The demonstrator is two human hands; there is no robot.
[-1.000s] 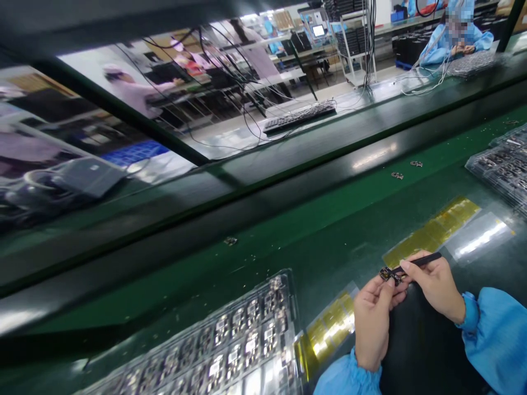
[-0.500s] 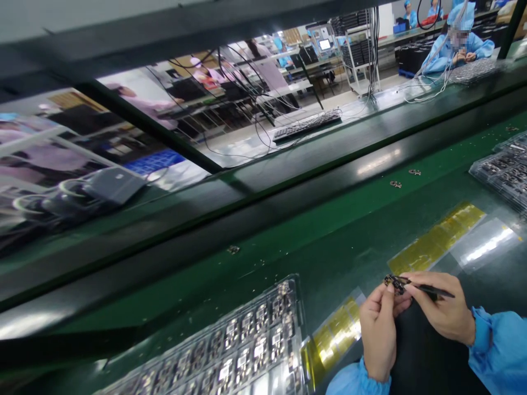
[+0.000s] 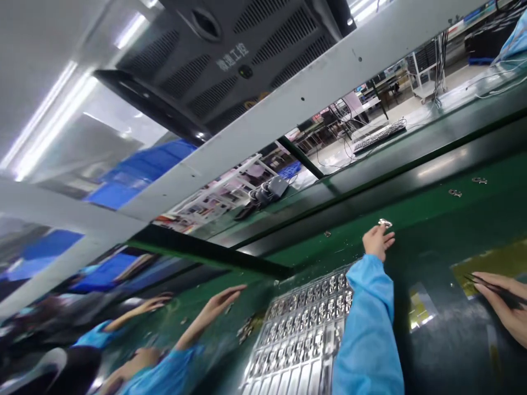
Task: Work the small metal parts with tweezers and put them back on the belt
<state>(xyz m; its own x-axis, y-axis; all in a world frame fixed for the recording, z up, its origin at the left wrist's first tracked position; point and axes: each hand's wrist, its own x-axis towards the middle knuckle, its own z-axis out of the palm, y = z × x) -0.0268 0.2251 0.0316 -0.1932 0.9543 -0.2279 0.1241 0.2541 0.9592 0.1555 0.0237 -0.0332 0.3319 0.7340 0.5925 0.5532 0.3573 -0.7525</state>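
My left hand (image 3: 376,242) is stretched out over the green belt, its fingertips on a small electronic circuit board (image 3: 385,223). Its blue sleeve passes over the right edge of a clear tray (image 3: 302,323) filled with rows of similar parts. At the right edge, my right hand (image 3: 508,310) holds dark tweezers (image 3: 489,284), their tips pointing left above a yellow film sheet (image 3: 492,260). A smaller piece of yellow film (image 3: 420,308) lies on the bench between my two hands.
Several loose boards (image 3: 455,193) are scattered along the belt. Co-workers' hands (image 3: 220,302) reach in from the left beside a small heap of parts (image 3: 247,327). A green post (image 3: 214,249) and a light grey beam (image 3: 263,118) cross above, below a black vented casing (image 3: 230,49).
My left hand has left my right hand and reached forward to the belt with the board. My right hand keeps the tweezers. The view has swung left and up, showing co-workers' hands.
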